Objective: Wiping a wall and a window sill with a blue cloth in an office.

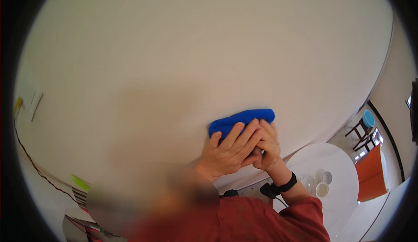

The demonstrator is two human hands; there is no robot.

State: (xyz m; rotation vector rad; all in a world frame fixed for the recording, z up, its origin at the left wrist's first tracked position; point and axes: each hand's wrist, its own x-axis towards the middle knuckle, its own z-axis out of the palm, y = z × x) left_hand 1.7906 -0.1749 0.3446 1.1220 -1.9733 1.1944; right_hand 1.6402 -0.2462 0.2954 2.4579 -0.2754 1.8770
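Observation:
A folded blue cloth [244, 118] lies against the broad pale wall [244, 50] in front of me. My left hand [230, 152] presses on the cloth's lower side, its fingers spread across it and the thumb at its left end. Close beside it, my right hand [268, 148] holds the cloth's right end with bent fingers. The two hands touch, and the left fingers partly cover the right hand. A black band [289, 182] circles my right wrist.
At lower right stands a round white table [344, 168] with clear cups and a pale cup [322, 189]. Beyond it are an orange chair [371, 175] and a dark stool with a light-blue top [368, 118]. A brown cord [32, 158] hangs at far left.

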